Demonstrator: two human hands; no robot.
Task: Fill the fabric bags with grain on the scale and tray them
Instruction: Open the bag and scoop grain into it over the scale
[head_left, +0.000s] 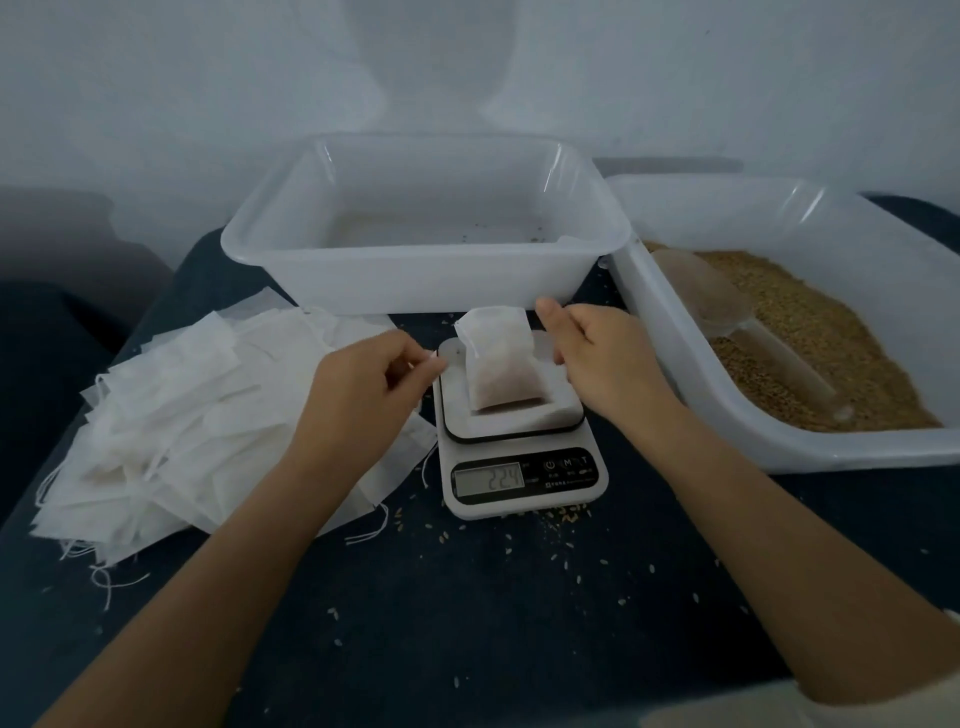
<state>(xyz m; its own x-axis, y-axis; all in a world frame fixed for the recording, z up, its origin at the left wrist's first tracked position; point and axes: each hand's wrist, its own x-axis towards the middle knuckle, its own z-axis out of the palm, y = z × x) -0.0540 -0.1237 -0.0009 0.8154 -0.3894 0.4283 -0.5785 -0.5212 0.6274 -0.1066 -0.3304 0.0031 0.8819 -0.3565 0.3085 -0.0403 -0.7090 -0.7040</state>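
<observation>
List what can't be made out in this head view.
- Scale display: digits blurred, decimal point unclear.
- Scale button labels: too small.
- Right hand: fingertips hidden behind the filled bag; grip uncertain.
- Grain tray: cut off by right edge.
- Scoop: translucent, contents unclear.

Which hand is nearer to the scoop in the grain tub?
Right. The right hand is beside the filled bag on the scale, just left of the scoop. The left hand is farther away, across the scale.
</observation>
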